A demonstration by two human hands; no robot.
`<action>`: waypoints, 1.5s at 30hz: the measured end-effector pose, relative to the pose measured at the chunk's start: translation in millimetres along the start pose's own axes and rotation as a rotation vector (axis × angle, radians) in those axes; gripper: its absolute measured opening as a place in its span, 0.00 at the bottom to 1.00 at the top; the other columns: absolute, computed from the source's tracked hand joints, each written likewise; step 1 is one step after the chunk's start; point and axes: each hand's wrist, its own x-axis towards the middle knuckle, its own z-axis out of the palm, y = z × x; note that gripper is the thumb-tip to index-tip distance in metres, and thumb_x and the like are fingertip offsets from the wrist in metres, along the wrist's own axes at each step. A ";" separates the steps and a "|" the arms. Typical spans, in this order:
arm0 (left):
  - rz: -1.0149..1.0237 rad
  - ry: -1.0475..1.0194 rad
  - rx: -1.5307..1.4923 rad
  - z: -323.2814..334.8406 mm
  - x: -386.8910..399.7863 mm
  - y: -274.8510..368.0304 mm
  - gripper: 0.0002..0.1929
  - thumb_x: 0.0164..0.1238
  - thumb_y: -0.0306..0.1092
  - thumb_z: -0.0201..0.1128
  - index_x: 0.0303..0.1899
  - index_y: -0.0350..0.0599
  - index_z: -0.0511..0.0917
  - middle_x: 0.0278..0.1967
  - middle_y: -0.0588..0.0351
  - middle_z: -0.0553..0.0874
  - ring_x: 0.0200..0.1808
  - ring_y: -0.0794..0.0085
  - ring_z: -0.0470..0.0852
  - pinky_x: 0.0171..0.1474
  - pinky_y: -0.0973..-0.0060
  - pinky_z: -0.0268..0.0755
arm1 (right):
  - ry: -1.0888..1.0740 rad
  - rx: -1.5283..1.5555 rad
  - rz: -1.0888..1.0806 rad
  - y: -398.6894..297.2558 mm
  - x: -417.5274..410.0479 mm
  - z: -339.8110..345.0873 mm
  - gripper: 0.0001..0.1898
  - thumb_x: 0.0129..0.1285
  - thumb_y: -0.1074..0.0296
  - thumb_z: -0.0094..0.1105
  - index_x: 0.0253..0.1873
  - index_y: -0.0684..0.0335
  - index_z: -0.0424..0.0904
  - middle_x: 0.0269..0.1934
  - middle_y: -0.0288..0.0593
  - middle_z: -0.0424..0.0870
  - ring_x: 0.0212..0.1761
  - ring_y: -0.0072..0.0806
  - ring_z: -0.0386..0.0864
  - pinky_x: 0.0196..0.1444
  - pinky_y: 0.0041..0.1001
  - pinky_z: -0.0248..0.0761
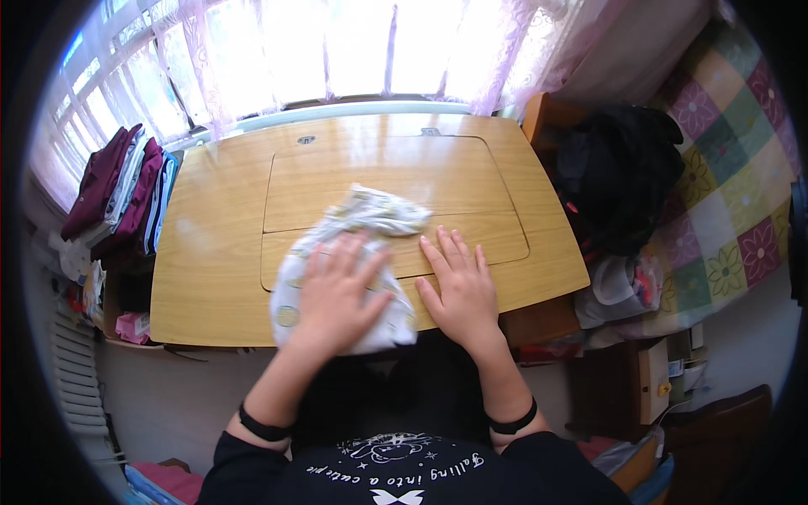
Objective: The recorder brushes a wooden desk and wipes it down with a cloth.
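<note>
A white cloth with a yellowish-green pattern (287, 297) lies on a light wooden table (208, 265), partly bunched at its far end and reaching the near edge. On top of it my left hand (341, 290) rests palm down, fingers spread, pressing it against the wood. To the right of the cloth, my right hand (459, 287) lies flat on the bare tabletop with its fingers apart and nothing in it. Part of the cloth is hidden under my left hand.
Folded clothes (120, 189) are stacked beyond the table's left edge. At the right are a black bag (618, 177), a plastic bag (615, 284) and a patterned bedcover (726, 208). Sheer curtains (208, 69) hang behind the table. Metal fittings (306, 140) sit in the tabletop.
</note>
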 end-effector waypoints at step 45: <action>-0.536 0.136 0.250 -27.3 -52.1 -115.3 0.29 0.80 0.54 0.54 0.76 0.57 0.72 0.79 0.41 0.69 0.81 0.47 0.61 0.82 0.46 0.43 | 0.005 -0.014 0.017 -2.2 0.9 -1.2 0.30 0.76 0.49 0.55 0.78 0.52 0.72 0.80 0.49 0.68 0.83 0.45 0.63 0.83 0.55 0.51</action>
